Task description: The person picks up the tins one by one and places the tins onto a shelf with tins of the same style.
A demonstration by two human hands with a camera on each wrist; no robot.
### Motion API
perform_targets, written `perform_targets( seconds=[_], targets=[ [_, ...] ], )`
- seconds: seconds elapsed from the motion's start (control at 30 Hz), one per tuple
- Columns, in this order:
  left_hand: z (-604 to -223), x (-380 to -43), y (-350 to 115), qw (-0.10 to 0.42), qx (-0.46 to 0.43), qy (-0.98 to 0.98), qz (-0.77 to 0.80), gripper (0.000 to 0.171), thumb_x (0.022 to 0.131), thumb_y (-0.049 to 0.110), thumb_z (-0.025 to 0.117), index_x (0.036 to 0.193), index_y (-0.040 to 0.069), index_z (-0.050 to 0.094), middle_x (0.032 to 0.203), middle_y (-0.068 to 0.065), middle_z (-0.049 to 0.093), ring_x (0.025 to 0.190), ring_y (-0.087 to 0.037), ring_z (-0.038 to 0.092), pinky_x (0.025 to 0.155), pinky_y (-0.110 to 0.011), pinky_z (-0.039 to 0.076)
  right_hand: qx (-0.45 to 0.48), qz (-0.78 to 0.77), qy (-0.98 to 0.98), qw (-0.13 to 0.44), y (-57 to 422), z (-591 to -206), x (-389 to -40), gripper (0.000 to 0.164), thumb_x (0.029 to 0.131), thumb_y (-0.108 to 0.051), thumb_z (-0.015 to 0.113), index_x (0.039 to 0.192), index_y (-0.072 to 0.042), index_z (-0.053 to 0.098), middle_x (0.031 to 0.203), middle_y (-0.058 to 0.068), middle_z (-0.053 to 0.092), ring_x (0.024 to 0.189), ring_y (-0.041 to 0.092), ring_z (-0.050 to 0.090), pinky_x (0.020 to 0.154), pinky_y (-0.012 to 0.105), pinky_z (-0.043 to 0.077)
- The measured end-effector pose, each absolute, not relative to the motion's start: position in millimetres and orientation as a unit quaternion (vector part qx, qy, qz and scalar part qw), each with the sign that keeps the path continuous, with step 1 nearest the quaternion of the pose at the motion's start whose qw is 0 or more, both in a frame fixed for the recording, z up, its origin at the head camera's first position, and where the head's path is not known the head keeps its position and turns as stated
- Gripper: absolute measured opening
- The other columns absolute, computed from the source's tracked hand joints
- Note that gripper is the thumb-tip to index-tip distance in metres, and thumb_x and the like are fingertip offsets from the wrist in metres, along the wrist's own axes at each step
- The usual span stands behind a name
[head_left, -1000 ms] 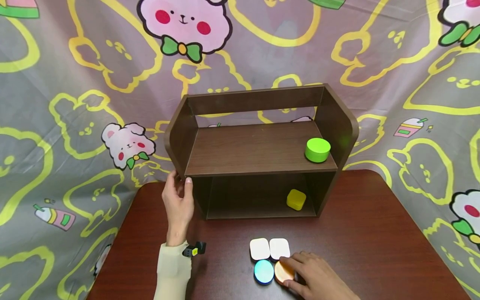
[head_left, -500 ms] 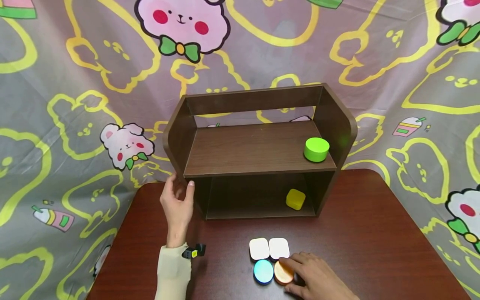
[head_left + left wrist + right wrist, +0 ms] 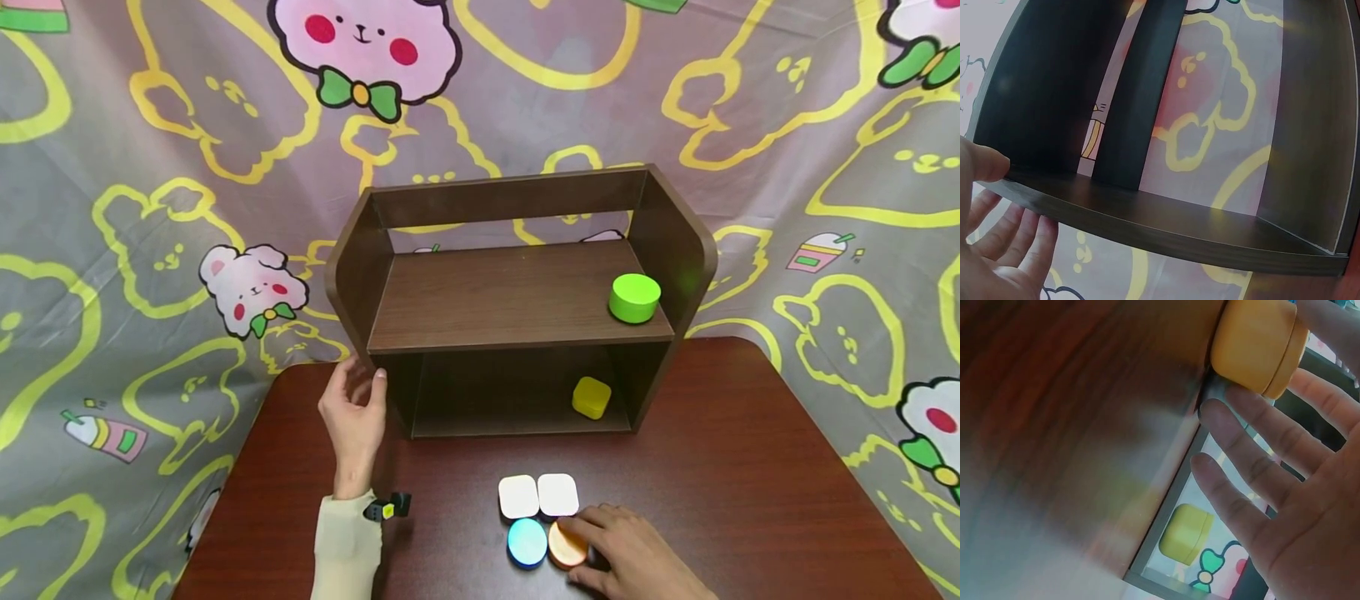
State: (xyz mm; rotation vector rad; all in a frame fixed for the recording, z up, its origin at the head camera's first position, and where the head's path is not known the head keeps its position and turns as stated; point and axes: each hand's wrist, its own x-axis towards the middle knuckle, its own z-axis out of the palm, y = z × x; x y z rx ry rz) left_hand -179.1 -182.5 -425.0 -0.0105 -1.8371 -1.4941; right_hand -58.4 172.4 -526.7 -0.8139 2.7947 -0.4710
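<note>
My left hand [image 3: 354,417] grips the left side panel of a dark brown two-tier shelf [image 3: 510,296]. In the left wrist view its thumb [image 3: 991,164] lies on the panel's inner side and its fingers [image 3: 1038,250] on the outer side. At the table's front, my right hand [image 3: 630,550] holds a small round orange lidded jar [image 3: 567,546] between thumb and index finger; the jar still sits on the table. In the right wrist view the other fingers [image 3: 1229,487] extend past the jar [image 3: 1254,344]. Beside it stand a round blue jar [image 3: 527,543] and two white square-topped jars [image 3: 519,497].
A round green jar [image 3: 634,298] stands on the upper shelf at the right. A yellow squarish jar [image 3: 592,398] is in the lower compartment, also right. The reddish-brown table [image 3: 750,467] extends both sides; a patterned curtain [image 3: 480,100] hangs behind.
My left hand has slid slightly down along the shelf's side panel. The right hand and the jars stay in place.
</note>
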Motion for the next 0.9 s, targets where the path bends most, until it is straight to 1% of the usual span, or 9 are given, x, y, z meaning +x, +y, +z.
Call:
perform_targets(
  seconds=[0.07, 0.17, 0.23, 0.37, 0.43, 0.53, 0.7, 0.9],
  targets=[
    [-429, -182, -185, 0.378, -0.002, -0.719, -0.583, 0.03, 0.088, -0.011, 0.069, 0.118, -0.014, 0.067, 0.111, -0.034, 0.07, 0.094, -0.01, 0.068, 0.082, -0.009, 0.058, -0.278, -0.158, 0.943, 0.09, 172, -527, -58, 0.056, 0.093, -0.064, 0.066, 0.137, -0.03, 0.066, 0.127, -0.007, 0.07, 0.115, 0.022, 0.067, 0.098, 0.056, 0.057],
    [-439, -189, -189, 0.379, 0.001, -0.717, -0.585, 0.03, 0.088, -0.011, 0.07, 0.119, -0.013, 0.068, 0.111, -0.032, 0.07, 0.094, -0.004, 0.067, 0.082, -0.009, 0.058, -0.28, -0.158, 0.943, 0.081, 170, -528, -58, 0.055, 0.093, -0.062, 0.068, 0.136, -0.028, 0.066, 0.13, -0.005, 0.07, 0.117, 0.024, 0.067, 0.099, 0.055, 0.057],
    [-447, -193, -193, 0.376, 0.006, -0.714, -0.59, 0.03, 0.089, -0.01, 0.071, 0.119, -0.011, 0.068, 0.11, -0.029, 0.071, 0.094, -0.003, 0.067, 0.082, -0.01, 0.059, -0.279, -0.158, 0.944, 0.079, 169, -528, -58, 0.055, 0.093, -0.061, 0.069, 0.135, -0.026, 0.067, 0.131, -0.003, 0.07, 0.118, 0.024, 0.068, 0.099, 0.055, 0.057],
    [-452, -195, -196, 0.371, 0.011, -0.708, -0.601, 0.029, 0.088, -0.007, 0.073, 0.117, -0.007, 0.07, 0.104, -0.014, 0.072, 0.091, -0.001, 0.068, 0.081, -0.013, 0.061, -0.275, -0.16, 0.945, 0.081, 165, -528, -58, 0.057, 0.092, -0.061, 0.069, 0.133, -0.022, 0.067, 0.131, 0.0, 0.07, 0.118, 0.026, 0.068, 0.099, 0.056, 0.057],
    [-453, -195, -197, 0.371, 0.01, -0.707, -0.602, 0.028, 0.089, -0.006, 0.074, 0.116, -0.007, 0.07, 0.102, -0.007, 0.071, 0.091, -0.002, 0.069, 0.081, -0.015, 0.062, -0.272, -0.161, 0.945, 0.083, 165, -528, -58, 0.057, 0.092, -0.061, 0.07, 0.133, -0.021, 0.067, 0.131, 0.0, 0.07, 0.118, 0.027, 0.068, 0.099, 0.056, 0.057],
    [-453, -194, -197, 0.374, 0.007, -0.706, -0.601, 0.027, 0.089, -0.005, 0.074, 0.115, -0.007, 0.069, 0.101, -0.002, 0.07, 0.091, -0.003, 0.07, 0.081, -0.015, 0.062, -0.267, -0.164, 0.945, 0.088, 164, -529, -58, 0.058, 0.092, -0.061, 0.069, 0.133, -0.02, 0.067, 0.131, 0.001, 0.07, 0.119, 0.027, 0.068, 0.1, 0.057, 0.056],
    [-454, -194, -199, 0.374, 0.008, -0.708, -0.599, 0.027, 0.089, -0.005, 0.073, 0.115, -0.008, 0.07, 0.101, -0.003, 0.07, 0.091, -0.002, 0.07, 0.08, -0.014, 0.062, -0.259, -0.172, 0.945, 0.105, 164, -529, -58, 0.06, 0.092, -0.061, 0.069, 0.136, -0.019, 0.066, 0.134, 0.002, 0.069, 0.12, 0.028, 0.067, 0.102, 0.058, 0.056],
    [-451, -194, -197, 0.371, 0.012, -0.71, -0.599, 0.026, 0.089, -0.005, 0.074, 0.114, -0.007, 0.07, 0.101, -0.001, 0.069, 0.091, -0.003, 0.069, 0.08, -0.014, 0.061, -0.267, -0.165, 0.946, 0.083, 163, -529, -59, 0.064, 0.092, -0.057, 0.071, 0.14, -0.016, 0.063, 0.136, 0.003, 0.069, 0.121, 0.027, 0.067, 0.101, 0.057, 0.056]
  ],
)
